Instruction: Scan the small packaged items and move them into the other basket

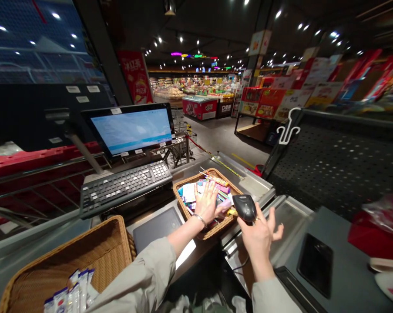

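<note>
Supermarket checkout (255,184), barcode scanner (244,208), till monitor (131,130), keyboard (126,189), stocked shelves (193,84) beyond

The left hand (206,202) covers colourful packets (187,193) in the brown wicker basket (191,182). A blurred red plastic bag (379,221) runs off the right edge.

Black barcode scanner (244,208), packets (188,193) in wicker basket (191,177)

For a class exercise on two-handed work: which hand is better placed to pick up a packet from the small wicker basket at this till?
Left, most likely: the left hand rests on the packets in the small wicker basket, while the right hand is occupied, holding a black handheld barcode scanner.
</note>
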Motion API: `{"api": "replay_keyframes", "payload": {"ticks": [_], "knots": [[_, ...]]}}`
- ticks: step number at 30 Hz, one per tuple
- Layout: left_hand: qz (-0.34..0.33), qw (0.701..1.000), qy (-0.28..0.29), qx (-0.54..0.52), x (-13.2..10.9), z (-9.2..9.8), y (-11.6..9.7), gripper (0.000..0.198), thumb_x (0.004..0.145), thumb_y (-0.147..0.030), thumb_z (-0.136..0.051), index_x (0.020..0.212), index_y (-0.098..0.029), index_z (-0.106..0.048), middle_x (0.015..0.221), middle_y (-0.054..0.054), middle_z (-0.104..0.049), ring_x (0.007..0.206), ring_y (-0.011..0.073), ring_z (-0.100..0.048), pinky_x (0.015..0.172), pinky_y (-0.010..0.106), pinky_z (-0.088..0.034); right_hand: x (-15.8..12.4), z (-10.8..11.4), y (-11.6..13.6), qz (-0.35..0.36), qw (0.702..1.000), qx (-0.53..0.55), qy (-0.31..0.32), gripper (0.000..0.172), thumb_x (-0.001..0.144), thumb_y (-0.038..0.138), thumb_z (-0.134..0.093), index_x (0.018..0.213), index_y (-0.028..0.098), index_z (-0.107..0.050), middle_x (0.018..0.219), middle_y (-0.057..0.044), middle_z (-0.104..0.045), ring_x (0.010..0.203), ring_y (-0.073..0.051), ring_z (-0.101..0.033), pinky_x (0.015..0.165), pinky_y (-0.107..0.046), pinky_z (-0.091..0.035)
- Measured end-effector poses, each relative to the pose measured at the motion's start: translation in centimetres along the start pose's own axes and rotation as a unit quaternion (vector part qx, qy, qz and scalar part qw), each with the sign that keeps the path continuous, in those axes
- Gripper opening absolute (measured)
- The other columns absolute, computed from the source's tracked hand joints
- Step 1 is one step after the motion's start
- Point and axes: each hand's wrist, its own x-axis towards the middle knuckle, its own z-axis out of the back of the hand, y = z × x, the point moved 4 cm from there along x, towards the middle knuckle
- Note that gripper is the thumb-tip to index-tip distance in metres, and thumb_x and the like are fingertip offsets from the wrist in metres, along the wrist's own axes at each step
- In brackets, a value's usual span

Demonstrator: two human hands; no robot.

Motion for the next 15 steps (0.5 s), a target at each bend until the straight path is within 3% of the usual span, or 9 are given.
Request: {"api": "replay_keyframes", "payload": {"ticks": [4,7,15], "knots": [[0.014,1.0,0.005,0.008,-0.2,1.0,1.2,0.056,0.091,-0.049,-0.049,0.138,-0.017,-0.045,0.157,0.017,-0.029,0.148,0.0331,-0.014,0.114,0.07,0.001,0.1,-0.6,0.5,0.002,1.0,0.004,0.011,0.043,0.082,0.055,-0.046,0.084,0.02,-0.071,0.117,-0.014,-0.068,0.138,-0.034,-0.031,0.108,-0.059,-0.009],[0.036,0.999,0.005,0.022,-0.7,2.4,2.9,0.053,0.092,-0.047,-0.048,0.137,-0.019,-0.047,0.156,0.015,-0.03,0.147,0.0331,-0.017,0.113,0.071,0.001,0.0,-1.3,1.7,0.023,0.999,0.02,0.016,0.045,0.082,0.055,-0.048,0.092,0.018,-0.071,0.119,-0.014,-0.067,0.138,-0.034,-0.032,0.109,-0.058,-0.008],[0.124,0.987,-0.018,0.102,-4.2,7.4,8.0,0.049,0.093,-0.048,-0.045,0.133,-0.022,-0.053,0.158,0.011,-0.027,0.148,0.03,-0.017,0.115,0.068,0.002,-0.8,-3.8,7.8,0.109,0.988,0.085,0.065,0.044,0.081,0.052,-0.05,0.102,0.019,-0.07,0.12,-0.013,-0.066,0.137,-0.033,-0.032,0.106,-0.056,-0.016]]}}
